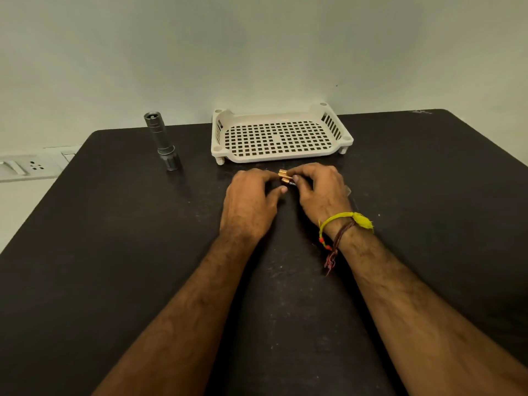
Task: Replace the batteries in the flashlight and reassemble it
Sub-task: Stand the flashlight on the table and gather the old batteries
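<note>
Listing what I see from the head view, item by item.

Batteries (286,178): a small bunch with copper-coloured ends, low over the worktop (114,224) just in front of the tray (281,159). I judge they are gathered side by side so they can be loaded together.

Right hand (320,192): fingers curled, pinching the bunch from the right.

Left hand (251,201): fingertips meet the copper ends, thumb below; whether it truly grips them I cannot tell.

Flashlight (163,140): lying well apart to the left, near the far edge, untouched, presumably parked clear until loading.

Tray: white, perforated, against the wall.
</note>
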